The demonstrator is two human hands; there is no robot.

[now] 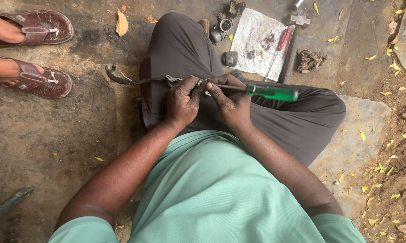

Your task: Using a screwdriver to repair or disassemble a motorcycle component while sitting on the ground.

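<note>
Green shirt (212, 189) fills the bottom of my view, then my forearms, then the dark trousers (275, 117) across my lap, since I'm sitting cross-legged on the concrete floor (54, 148).

Going left to right: somebody's feet in brown sandals (41, 54) stand at the far left, nothing to do with my hands. Then comes the bent end of the dark cable (122, 80), which curves in from the left and runs over my thigh into my left hand (182, 101). That grip is pressed together around the cable's end fitting, thumb on top, holding it steady on my lap. My right hand (232, 105) is touching it from the other side, fingers wrapped on the shaft of the green-handled screwdriver (271, 92), with the handle sticking out to the right. The tip is buried between my two hands, so I can't tell exactly what it's seated in.

As I read it, I'm mid-way through working the fitting on the cable end with the driver, prying or turning. Next move calls for keeping the left hand locked so the cable doesn't twist, and steady pressure along the shaft so the tip doesn't slip into my thumb.

Farther back on the floor: carburettor-looking parts (223, 24), a white cloth (259, 42) with small bits on it, a red-handled screwdriver (281, 45) along its right edge, and a hammer (298, 19). Yellow leaves (392, 67) lie scattered off to the right.
</note>
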